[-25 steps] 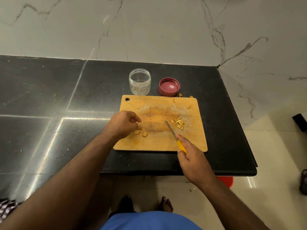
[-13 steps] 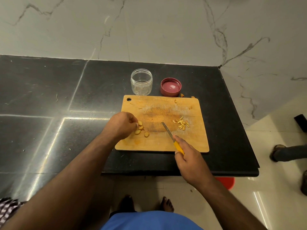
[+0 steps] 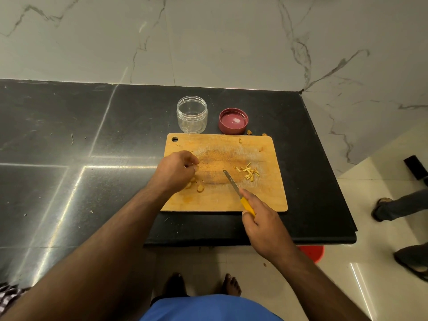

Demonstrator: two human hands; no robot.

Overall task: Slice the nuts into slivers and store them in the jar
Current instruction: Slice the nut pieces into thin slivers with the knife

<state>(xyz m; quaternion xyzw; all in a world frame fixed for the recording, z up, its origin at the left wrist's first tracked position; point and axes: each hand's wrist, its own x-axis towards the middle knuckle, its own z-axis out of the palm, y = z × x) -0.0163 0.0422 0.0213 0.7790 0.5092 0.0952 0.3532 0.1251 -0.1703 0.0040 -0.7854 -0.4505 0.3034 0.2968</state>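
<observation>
l hand (image 3: 176, 169) just lifted a nut off the pile (image 3: 196, 184), pinching it; r hand (image 3: 264, 224) grips knife (image 3: 238, 191) — next cut's coming.

A home kitchen — black stone counter (image 3: 69, 135), marble wall (image 3: 208, 42), cutting board (image 3: 220, 200).

The left hand (image 3: 177, 171) covers part of the whole nuts (image 3: 199, 188) near the cutting board's (image 3: 222, 202) left edge; whether its curled fingertips pinch one is unclear.
</observation>
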